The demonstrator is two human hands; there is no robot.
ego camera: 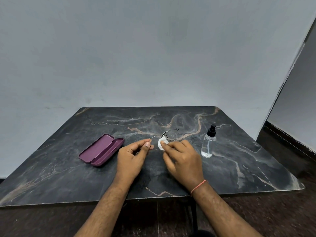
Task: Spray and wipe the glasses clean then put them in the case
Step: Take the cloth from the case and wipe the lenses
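— So, where are the glasses [168, 136]?

— Both of my hands hold them, just above the middle of the dark table [239, 168]. Their long way runs from near-left to far-right. One thin arm points back at my left hand [132, 159]. The other arm sticks out far to the right.

— What are your fingers doing?

— My left thumb and first finger pinch the end of that thin arm. My right hand [182, 160] has its fingers closed on a little white pad [162, 142], and the pad touches a lens.

— How many things can you count?

— One pair of glasses. One pad. One purple case [101, 149], lying open on the left, with its long side running near-left to far-right too. One clear spray bottle [208, 142], standing up on the right with a black top.
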